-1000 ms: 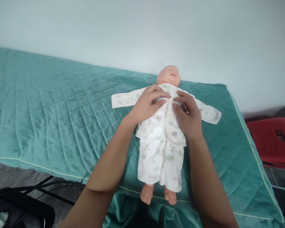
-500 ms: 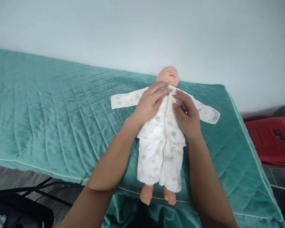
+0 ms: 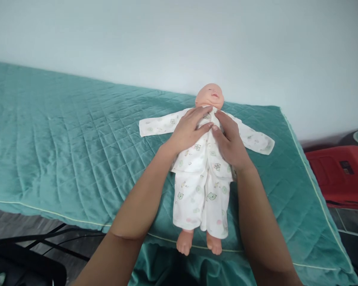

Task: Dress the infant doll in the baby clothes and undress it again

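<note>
A baby doll (image 3: 210, 96) lies on its back on a teal quilted mattress (image 3: 77, 135), head toward the wall, bare feet at the near edge. It wears a white printed jacket (image 3: 193, 159) with sleeves spread wide and matching trousers (image 3: 201, 202). My left hand (image 3: 189, 129) rests on the left side of the doll's chest, fingers reaching to the jacket's front opening just under the chin. My right hand (image 3: 229, 141) lies on the right side of the chest, fingertips meeting the left hand's at the opening. Both sets of fingers press together on the jacket's front edges.
A pale wall stands right behind the mattress. A red object (image 3: 340, 174) sits on the floor at the right. Dark bars and a black shape (image 3: 26, 254) lie on the floor below the mattress's near left edge.
Both hands have slid a little up the doll's chest toward the neck, and the fingertips have come closer together at the jacket's opening. The doll has not moved.
</note>
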Demonstrator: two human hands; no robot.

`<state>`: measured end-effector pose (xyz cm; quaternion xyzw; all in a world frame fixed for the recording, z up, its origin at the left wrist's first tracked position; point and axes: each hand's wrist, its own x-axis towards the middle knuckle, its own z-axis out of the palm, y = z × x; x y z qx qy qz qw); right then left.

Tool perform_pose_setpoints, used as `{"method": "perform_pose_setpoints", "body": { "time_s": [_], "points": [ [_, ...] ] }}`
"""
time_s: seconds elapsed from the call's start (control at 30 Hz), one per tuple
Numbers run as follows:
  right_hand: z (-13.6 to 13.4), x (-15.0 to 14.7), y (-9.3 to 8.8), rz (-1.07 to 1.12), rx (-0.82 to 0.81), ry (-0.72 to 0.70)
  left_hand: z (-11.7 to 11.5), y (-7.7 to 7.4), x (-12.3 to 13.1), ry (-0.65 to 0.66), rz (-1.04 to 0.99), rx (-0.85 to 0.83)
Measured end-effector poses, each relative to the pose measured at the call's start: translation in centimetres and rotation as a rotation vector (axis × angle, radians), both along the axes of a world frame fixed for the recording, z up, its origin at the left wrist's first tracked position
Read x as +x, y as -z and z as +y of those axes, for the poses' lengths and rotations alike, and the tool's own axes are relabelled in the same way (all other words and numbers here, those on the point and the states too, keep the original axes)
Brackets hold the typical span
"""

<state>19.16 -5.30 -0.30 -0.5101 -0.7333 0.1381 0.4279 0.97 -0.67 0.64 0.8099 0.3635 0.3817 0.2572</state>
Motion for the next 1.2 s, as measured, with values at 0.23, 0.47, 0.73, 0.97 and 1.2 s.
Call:
{"method": "perform_pose_setpoints", "body": {
  "time_s": [0.23, 0.47, 0.73, 0.97, 1.2],
  "points": [
    [1.4, 0.5, 0.4, 0.040, -0.071, 0.039, -0.3, -0.2, 0.0, -0.004, -0.001, -0.006],
    [1.8, 1.1, 0.7, 0.136, -0.095, -0.017, -0.1, 0.0, 0.0, 0.009, 0.004, 0.026],
    [1.5, 0.9, 0.8, 0.263, -0.026, -0.020, -0.1, 0.1, -0.3, 0.040, -0.001, 0.042],
    [1.5, 0.8, 0.6, 0.208, -0.014, 0.002, -0.1, 0.0, -0.2, 0.032, 0.016, 0.015],
    [1.6, 0.9, 0.7, 0.170, -0.015, 0.000, 0.0, 0.1, -0.2, 0.030, 0.012, 0.012]
  ]
}}
